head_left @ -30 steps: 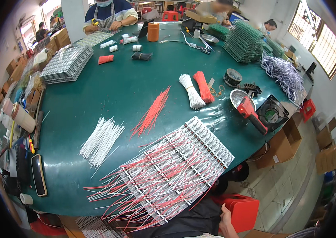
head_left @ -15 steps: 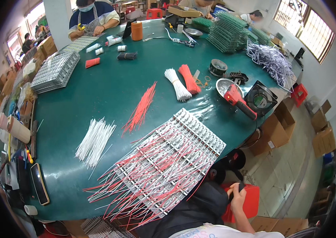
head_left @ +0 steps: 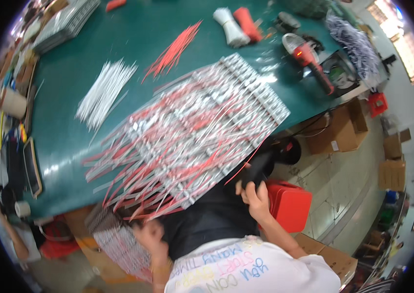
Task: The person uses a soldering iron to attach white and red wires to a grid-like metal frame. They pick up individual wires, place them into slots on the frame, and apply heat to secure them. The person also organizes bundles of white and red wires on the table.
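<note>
A panel of grey rows of small parts (head_left: 263, 96), with many red and white wires lying over it, rests near the table edge. Wire ends spill past its left and lower sides. My left hand (head_left: 149, 235) is just below the panel's lower corner, close to the hanging wire ends; motion smears its fingers. My right hand (head_left: 256, 196) is over my lap, right of the panel, with fingers closed around a black object (head_left: 260, 168) whose kind I cannot make out. Loose white wires (head_left: 105, 93) and loose red wires (head_left: 175, 49) lie beyond the panel.
A red-and-black power tool (head_left: 314, 66) and a black fan (head_left: 340, 73) stand at the right edge. Tied white wires (head_left: 231, 28) lie farther back. A phone (head_left: 32, 168) is at the left edge. Beside my right arm is a red stool (head_left: 290, 206); another wired panel (head_left: 121, 244) is below the table.
The view has tilted down and blurred, so the table sits higher. My left hand has come into view by the panel's lower corner. My right hand still grips the black object.
</note>
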Demonstrator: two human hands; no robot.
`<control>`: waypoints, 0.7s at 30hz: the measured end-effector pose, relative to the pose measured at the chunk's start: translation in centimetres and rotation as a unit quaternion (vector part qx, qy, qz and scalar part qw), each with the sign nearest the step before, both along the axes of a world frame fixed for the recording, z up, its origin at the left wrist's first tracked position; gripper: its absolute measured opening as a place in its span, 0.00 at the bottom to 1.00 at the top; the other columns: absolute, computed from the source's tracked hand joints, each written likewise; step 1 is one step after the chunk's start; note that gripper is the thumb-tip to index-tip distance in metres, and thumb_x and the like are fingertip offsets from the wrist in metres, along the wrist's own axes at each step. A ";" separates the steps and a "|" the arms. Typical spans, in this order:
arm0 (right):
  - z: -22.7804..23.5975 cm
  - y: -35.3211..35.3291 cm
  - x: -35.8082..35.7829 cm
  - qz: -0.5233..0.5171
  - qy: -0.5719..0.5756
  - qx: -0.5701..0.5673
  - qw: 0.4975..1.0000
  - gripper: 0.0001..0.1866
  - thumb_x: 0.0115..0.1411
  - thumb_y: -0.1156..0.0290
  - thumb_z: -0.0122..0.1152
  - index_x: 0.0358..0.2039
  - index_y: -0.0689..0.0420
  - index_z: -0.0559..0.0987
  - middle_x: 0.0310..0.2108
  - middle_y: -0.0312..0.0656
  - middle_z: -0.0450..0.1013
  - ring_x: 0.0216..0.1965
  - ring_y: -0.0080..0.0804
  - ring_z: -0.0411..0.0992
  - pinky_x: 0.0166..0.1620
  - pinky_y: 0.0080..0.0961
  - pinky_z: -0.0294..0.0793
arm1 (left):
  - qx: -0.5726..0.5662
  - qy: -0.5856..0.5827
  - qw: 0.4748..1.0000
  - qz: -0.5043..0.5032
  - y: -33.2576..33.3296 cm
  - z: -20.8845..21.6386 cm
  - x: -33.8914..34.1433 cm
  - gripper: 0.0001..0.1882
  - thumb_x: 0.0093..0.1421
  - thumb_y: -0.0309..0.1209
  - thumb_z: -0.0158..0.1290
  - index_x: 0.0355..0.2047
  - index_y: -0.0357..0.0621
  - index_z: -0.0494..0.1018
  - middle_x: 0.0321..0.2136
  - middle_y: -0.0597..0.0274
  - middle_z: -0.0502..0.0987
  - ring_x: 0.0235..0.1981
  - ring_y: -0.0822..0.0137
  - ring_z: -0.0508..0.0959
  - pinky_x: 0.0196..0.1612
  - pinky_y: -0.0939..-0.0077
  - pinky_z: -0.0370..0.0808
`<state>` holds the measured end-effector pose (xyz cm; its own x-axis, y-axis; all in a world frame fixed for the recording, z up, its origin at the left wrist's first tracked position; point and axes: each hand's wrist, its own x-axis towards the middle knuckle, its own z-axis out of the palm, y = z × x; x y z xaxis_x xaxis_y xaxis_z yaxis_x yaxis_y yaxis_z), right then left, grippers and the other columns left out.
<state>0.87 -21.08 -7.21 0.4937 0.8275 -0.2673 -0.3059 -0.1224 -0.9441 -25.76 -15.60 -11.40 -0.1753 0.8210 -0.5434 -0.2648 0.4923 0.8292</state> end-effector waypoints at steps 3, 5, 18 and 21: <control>-2.0 2.0 -1.6 0.109 -0.073 -0.038 0.991 0.13 0.65 0.68 0.42 0.48 0.58 0.63 0.23 0.35 0.67 0.15 0.11 0.52 0.18 0.11 0.50 | 0.081 0.002 0.973 -0.214 -0.5 -0.5 5.0 0.22 0.49 0.15 0.44 0.46 0.39 0.65 0.26 0.65 0.69 0.25 0.76 0.68 0.27 0.83 0.65; -2.6 2.6 -2.2 0.123 -0.073 -0.045 0.989 0.15 0.65 0.65 0.42 0.49 0.59 0.63 0.23 0.34 0.68 0.15 0.11 0.52 0.18 0.10 0.50 | 0.174 0.071 0.949 -0.254 -0.5 -1.3 5.8 0.19 0.53 0.15 0.43 0.46 0.39 0.65 0.28 0.65 0.71 0.27 0.77 0.69 0.28 0.83 0.67; -3.2 1.8 -3.8 0.067 -0.409 -0.018 0.910 0.22 0.46 0.73 0.65 0.45 0.61 0.75 0.46 0.51 0.66 0.38 0.39 0.69 0.42 0.28 0.69 | 0.063 0.049 0.986 -0.150 -1.2 0.6 2.3 0.31 0.52 0.15 0.40 0.58 0.43 0.55 0.29 0.62 0.72 0.16 0.80 0.64 0.17 0.88 0.60; -2.5 1.3 -4.3 0.012 -0.456 0.038 0.889 0.26 0.41 0.80 0.65 0.45 0.62 0.75 0.47 0.50 0.68 0.31 0.33 0.70 0.36 0.24 0.70 | 0.102 0.002 0.994 0.044 -0.8 1.9 0.6 0.30 0.53 0.17 0.36 0.59 0.44 0.54 0.32 0.61 0.71 0.12 0.82 0.56 0.14 0.89 0.51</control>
<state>-3.39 -19.76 -9.69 0.4578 0.8396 0.2923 0.5931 -0.0435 -0.8039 -25.17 -16.40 -9.51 -0.2539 0.8953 -0.3660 -0.2961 0.2883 0.9106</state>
